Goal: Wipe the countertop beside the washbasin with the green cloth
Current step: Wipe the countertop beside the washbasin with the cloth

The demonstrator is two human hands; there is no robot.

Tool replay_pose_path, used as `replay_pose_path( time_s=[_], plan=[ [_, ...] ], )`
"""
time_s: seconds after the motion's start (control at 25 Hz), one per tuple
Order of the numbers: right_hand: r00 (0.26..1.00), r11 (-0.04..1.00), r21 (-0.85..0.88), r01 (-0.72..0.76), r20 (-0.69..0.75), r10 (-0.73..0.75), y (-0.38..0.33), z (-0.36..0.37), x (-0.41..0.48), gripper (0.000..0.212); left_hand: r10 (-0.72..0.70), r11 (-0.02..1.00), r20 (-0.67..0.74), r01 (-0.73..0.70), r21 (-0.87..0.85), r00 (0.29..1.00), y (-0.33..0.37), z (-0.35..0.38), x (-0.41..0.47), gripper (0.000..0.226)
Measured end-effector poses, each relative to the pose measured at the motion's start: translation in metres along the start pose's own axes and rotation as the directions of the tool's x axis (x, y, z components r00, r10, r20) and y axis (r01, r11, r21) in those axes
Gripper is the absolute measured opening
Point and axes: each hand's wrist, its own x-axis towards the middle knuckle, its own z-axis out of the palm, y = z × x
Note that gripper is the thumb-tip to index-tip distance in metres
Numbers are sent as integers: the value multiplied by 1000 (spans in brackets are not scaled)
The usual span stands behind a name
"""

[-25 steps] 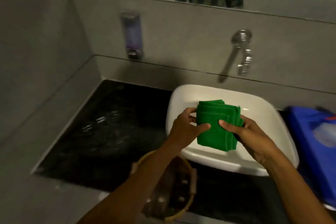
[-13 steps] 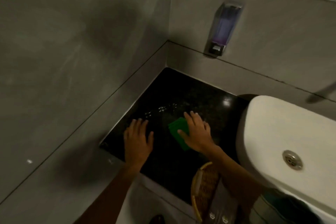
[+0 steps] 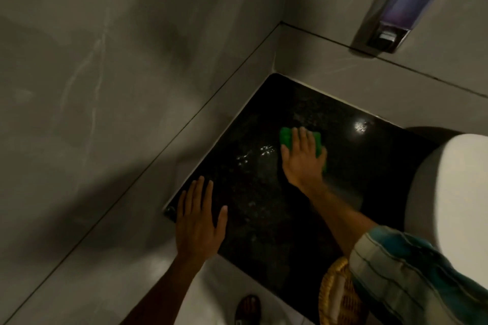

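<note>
The black speckled countertop (image 3: 269,208) fills the corner between grey tiled walls, left of the white washbasin (image 3: 454,192). My right hand (image 3: 302,158) lies flat on the folded green cloth (image 3: 286,136), pressing it onto the counter toward the back; green shows past the fingertips and along the hand's right side. My left hand (image 3: 199,221) rests palm down, fingers spread, on the counter's near left corner and holds nothing. Wet spots glint on the stone between the two hands.
A soap dispenser (image 3: 396,10) is fixed to the back wall above the counter. A woven basket (image 3: 335,295) stands below the counter's front edge. My striped sleeve (image 3: 412,280) covers the lower right. A shoe (image 3: 248,309) shows on the floor.
The cloth went from both hands over the basin to the counter. My right hand has since pushed it farther back toward the wall. My left hand stays planted at the near left corner.
</note>
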Motion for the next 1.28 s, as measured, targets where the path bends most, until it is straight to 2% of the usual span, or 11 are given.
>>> replay_pose_path(
  time_s=[0.2,0.32,0.4,0.52,0.6,0.68,0.84,0.96,1.08,1.16,1.28],
  plan=[
    [839,837,-81,541,130,-529,-73,16,-40,48,-11,1000,5,11,22,1000,1,-2,0,72],
    [753,746,-106,657,139,-643,-35,15,-87,44,-14,999,23,13,44,1000,3,-4,-2,73],
    [832,819,-144,555,107,-545,15,3,-93,45,-25,999,44,23,45,999,7,-8,1,73],
    [992,985,-120,126,34,-122,84,-18,-50,47,19,1000,82,-20,13,996,11,-12,13,72],
    [994,994,-20,-105,22,106,100,-25,-6,49,55,998,105,-54,-17,993,10,-11,19,72],
    [990,989,50,-138,-17,139,81,-24,39,50,48,999,88,-46,-22,995,7,-6,23,72],
    [982,979,-72,189,21,-188,-23,1,73,48,36,998,57,-33,-50,998,5,-3,24,69],
    [809,805,-92,587,112,-577,-65,18,-3,47,39,994,36,-35,-105,999,7,-8,23,61],
    [715,716,-53,696,142,-684,-17,19,-96,48,57,992,31,-53,-113,998,9,-13,21,60],
    [823,813,-129,567,85,-561,43,3,-101,48,61,994,51,-56,-92,997,9,-15,22,62],
    [997,996,-76,-53,-57,49,118,-31,-45,49,60,997,63,-57,-52,996,14,-16,24,63]
  ],
)
